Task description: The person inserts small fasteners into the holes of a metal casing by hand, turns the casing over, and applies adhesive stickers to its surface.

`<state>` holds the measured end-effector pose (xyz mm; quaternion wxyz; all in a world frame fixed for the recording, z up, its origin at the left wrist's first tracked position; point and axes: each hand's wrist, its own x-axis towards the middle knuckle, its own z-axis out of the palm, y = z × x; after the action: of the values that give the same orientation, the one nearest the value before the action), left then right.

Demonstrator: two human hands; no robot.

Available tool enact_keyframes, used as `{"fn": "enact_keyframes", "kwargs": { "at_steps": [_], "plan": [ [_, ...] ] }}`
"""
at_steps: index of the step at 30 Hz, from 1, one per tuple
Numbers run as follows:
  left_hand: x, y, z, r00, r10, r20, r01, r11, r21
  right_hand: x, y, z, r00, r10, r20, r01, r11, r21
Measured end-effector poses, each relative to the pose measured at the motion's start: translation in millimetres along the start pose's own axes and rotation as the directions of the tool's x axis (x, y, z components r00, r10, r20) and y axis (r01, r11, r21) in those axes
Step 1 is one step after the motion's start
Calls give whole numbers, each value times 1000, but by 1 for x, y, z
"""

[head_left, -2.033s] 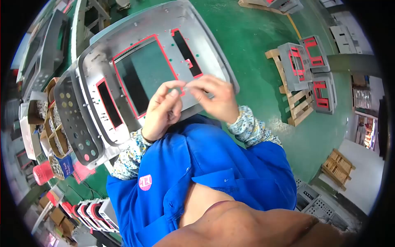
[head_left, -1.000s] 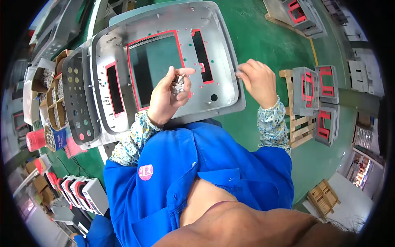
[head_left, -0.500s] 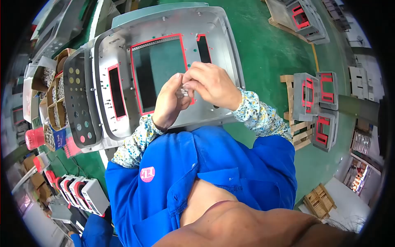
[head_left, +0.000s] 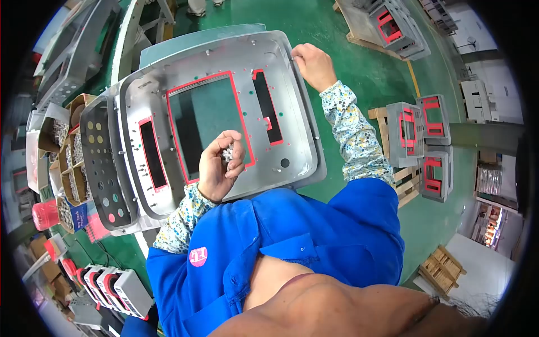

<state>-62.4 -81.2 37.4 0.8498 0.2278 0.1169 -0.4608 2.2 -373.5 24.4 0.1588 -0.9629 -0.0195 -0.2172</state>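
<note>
A large grey metal housing lies in front of me, with red-edged cutouts and small studs. Over its middle cutout, my left hand is curled palm up around several small light grey parts. My right hand is at the housing's upper right rim, thumb and fingers pinched together. Whatever is between those fingertips is too small to make out. A dark perforated panel adjoins the housing's left side.
Cardboard boxes of small parts stand at the left, near a pink-red container. Red-and-white devices sit at lower left. Grey housings rest on and beside a wooden pallet at the right; another pallet is lower right.
My right hand has left my left hand and reached up and right to the housing's rim. My left hand still cups the parts and appears lower, as does the housing.
</note>
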Motion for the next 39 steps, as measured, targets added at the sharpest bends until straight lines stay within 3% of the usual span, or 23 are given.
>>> {"fn": "enact_keyframes", "kwargs": {
  "at_steps": [5,8,11,14,18,19,22,24,27,30,34,36,38,39],
  "plan": [
    [0,0,-3,999,34,34,-34,999,-10,5,-2,-7,993,-63,99,68,997,-46],
    [-2,1,3,997,46,-60,-47,999,-23,8,2,1,991,-102,92,108,992,-63],
    [-1,0,3,999,30,-18,-30,999,32,11,5,4,987,-69,142,92,981,-168],
    [-2,0,2,997,48,62,-52,996,67,9,6,6,984,-45,172,73,984,-162],
    [-7,3,4,990,142,1,-142,986,90,6,5,4,988,-14,154,31,994,-108],
    [-12,5,4,987,158,29,-159,986,46,6,-1,-1,980,59,192,-39,994,-106],
    [-37,12,8,959,257,117,-264,963,49,4,3,2,986,41,161,-38,999,-24],
    [-57,14,10,951,302,62,-304,952,33,1,4,5,995,3,96,-3,1000,2],
    [-84,12,6,967,251,41,-252,927,278,7,10,9,995,26,93,-23,999,-39],
    [-116,9,-12,966,257,10,-251,935,251,10,4,4,989,53,140,-46,998,-53],
    [-163,5,-39,881,459,-109,-374,820,434,11,5,-4,971,52,233,-39,997,-60],
    [-186,4,-57,856,482,-189,-367,822,435,10,-9,-14,973,32,230,-5,993,-114],
    [-206,2,-71,829,489,-272,-343,828,444,7,-47,-33,991,-111,80,118,989,-91],
    [-214,0,-83,830,478,-288,-334,839,430,0,-71,-39,978,-182,99,176,982,67]
  ]
}}
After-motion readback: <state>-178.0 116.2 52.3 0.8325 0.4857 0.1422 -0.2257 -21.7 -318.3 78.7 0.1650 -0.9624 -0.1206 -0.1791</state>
